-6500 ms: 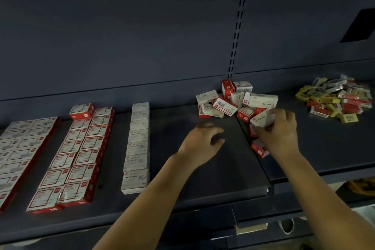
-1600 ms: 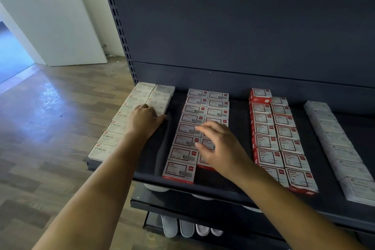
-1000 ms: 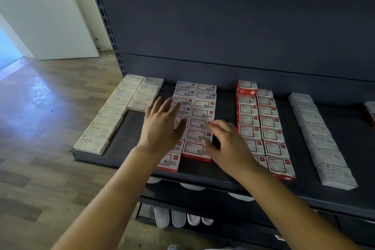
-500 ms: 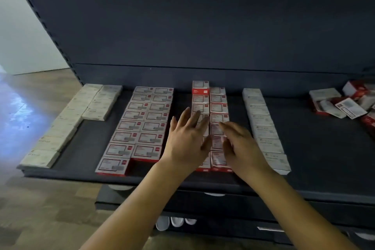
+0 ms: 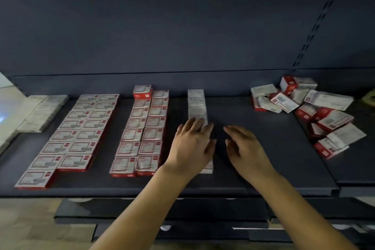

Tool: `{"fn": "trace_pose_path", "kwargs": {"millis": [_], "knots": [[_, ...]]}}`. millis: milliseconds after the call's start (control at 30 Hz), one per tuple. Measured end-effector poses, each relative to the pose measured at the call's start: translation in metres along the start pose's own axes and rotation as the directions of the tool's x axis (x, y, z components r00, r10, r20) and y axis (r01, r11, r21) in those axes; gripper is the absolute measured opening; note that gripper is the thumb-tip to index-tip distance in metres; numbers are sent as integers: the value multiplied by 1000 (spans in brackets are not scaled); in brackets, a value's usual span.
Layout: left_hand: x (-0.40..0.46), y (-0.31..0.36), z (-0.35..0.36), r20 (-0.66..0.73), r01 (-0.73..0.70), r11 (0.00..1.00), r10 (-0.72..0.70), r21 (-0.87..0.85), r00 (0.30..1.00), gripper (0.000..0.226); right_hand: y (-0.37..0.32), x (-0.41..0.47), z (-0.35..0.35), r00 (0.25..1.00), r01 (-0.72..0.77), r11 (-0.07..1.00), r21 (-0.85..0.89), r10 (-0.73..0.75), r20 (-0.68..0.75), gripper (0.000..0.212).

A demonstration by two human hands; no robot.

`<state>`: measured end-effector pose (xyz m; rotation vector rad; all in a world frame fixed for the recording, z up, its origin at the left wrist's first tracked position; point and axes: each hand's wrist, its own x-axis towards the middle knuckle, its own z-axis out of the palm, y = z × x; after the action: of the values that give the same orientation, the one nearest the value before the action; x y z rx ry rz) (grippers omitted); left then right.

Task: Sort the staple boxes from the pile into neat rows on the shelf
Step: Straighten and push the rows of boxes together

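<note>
My flat left hand [image 5: 191,146] presses the single white cardboard box row [image 5: 196,105]; my empty, loosely spread right hand [image 5: 246,148] should square its three-o'clock edge.

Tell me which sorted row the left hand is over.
The single-file white row, rightmost of the sorted rows. The left hand covers its near half; the red-edged double rows lie further left.

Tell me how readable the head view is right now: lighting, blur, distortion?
Head view: dim overall, bright glare at the left edge; labels on the rows of boxes and pile too soft to read; shelf edge bows from the wide angle.
</note>
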<state>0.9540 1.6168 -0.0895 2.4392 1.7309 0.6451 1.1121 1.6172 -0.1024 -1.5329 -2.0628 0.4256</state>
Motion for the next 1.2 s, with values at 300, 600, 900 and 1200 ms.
{"fn": "trace_pose_path", "kwargs": {"millis": [300,600,900,1200], "knots": [[28,65,40,-39,-6,999,5,-43,999,45,84,-7,-40,995,8,1000,-9,-9,-96,36],[74,80,48,101,5,999,-8,33,995,42,134,51,-73,934,-91,996,14,90,-345,29],[81,89,51,214,22,997,-36,71,976,39,156,83,-79,954,-285,951,-121,269,-130,33],[71,81,51,204,-7,993,-18,120,979,37,160,90,-83,955,-296,904,-307,283,-88,34]]}}
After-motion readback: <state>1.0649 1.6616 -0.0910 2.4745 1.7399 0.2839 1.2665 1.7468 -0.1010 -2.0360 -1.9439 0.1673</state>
